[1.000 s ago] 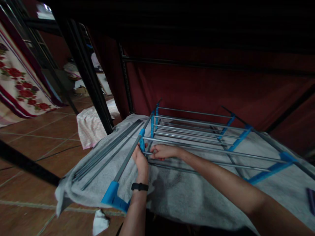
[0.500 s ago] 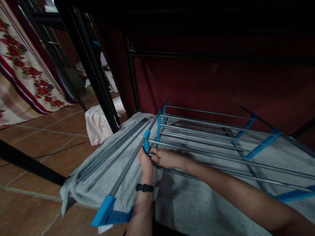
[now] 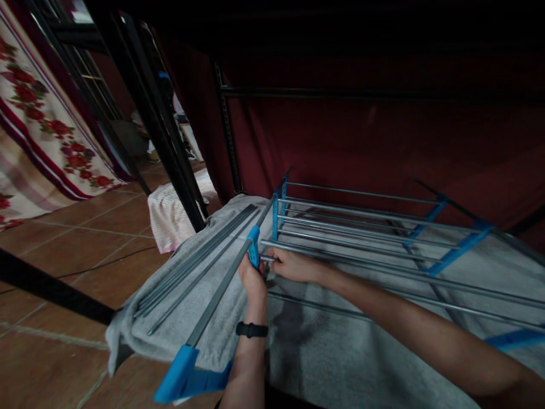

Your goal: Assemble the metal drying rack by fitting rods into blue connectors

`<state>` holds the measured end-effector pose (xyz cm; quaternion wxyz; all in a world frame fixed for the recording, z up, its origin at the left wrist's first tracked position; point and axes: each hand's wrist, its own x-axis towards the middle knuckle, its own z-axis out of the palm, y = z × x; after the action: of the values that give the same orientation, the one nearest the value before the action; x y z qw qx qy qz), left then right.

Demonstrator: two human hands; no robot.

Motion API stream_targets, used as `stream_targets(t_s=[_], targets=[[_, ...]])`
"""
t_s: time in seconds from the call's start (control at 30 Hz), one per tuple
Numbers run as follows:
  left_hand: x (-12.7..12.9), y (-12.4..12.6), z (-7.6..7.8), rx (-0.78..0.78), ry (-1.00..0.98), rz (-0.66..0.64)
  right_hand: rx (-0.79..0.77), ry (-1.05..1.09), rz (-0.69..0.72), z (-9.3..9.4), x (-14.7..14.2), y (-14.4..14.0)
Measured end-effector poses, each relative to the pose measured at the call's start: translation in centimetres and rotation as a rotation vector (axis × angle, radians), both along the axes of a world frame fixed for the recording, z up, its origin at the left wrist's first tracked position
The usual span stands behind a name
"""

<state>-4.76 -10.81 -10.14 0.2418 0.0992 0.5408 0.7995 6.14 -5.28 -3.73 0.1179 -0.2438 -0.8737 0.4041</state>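
Right beneath both your hands lies the wide grey towel-like cloth, spread over a raised surface. Beyond your hands hangs the dark red curtain; to their left a thick black metal post rises from the brown tiled floor, with a flowered white-and-red cloth further left and a pale pink striped cloth heaped at the post's foot.

On the grey cloth, reaching away to the right of your hands, rests the drying-rack frame of thin silver metal rods and blue plastic brackets. Just left of your hands a bundle of loose grey rods lies on the cloth, apart from the frame.

Your left hand, with a black band on the wrist, is closed around the grey side tube at its blue plastic connector. Your right hand pinches the end of one thin silver rod between fingers and thumb, its tip right at that connector; whether it is seated you cannot tell.
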Motion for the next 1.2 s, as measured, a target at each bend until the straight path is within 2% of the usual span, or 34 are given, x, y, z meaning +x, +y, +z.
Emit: stream_targets(t_s=[0.37,0.8,1.2], targets=[[0.5,-0.2,0.5,-0.062,0.067,-0.058,-0.187,0.004,-0.003,-1.8,-0.3,-0.3],[0.6,-0.2,0.1,-0.064,0.03,-0.059,-0.283,0.01,-0.044,0.0,0.1,-1.4],[0.6,0.1,-0.3,-0.052,0.019,-0.073,-0.235,0.02,-0.071,-0.5,0.2,-1.2]])
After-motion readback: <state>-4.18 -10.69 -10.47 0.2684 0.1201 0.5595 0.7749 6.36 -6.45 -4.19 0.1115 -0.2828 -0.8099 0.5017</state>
